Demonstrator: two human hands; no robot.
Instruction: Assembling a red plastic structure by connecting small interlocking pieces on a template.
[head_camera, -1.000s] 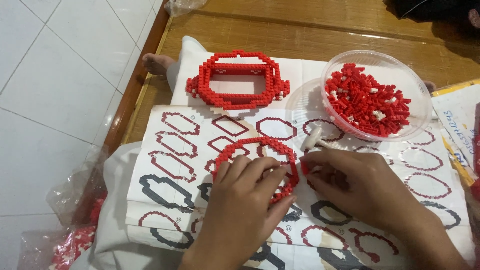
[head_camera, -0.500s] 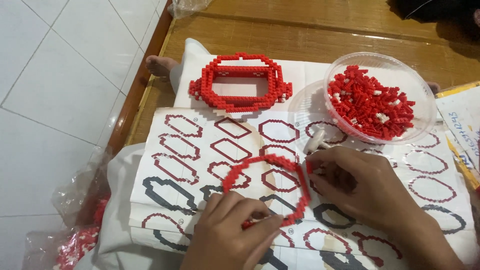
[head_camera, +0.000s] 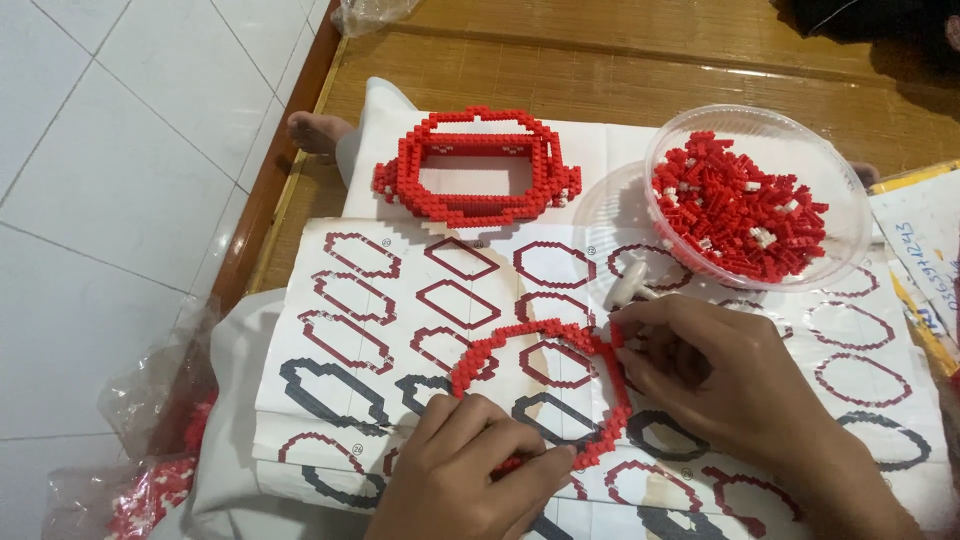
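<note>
A thin ring of small red bricks (head_camera: 520, 345) lies on a printed instruction sheet (head_camera: 460, 290) full of ring outlines. My left hand (head_camera: 470, 470) pinches the ring's lower edge. My right hand (head_camera: 720, 375) grips the ring's right side, with a white tool (head_camera: 630, 285) poking out above its fingers. A taller finished red brick frame (head_camera: 475, 180) rests farther back. To the right stands a clear plastic bowl (head_camera: 850, 215) filled with loose red and white bricks.
A wooden floor strip and white tiles lie to the left. Plastic bags with red bricks (head_camera: 150, 470) sit at the lower left. A bare foot (head_camera: 315, 130) shows by the sheet's top left. More papers (head_camera: 925, 250) lie at the right edge.
The red ring has shifted down and to the right on the sheet. My left hand slid from on top of the ring to its lower edge; my right hand stays on its right side.
</note>
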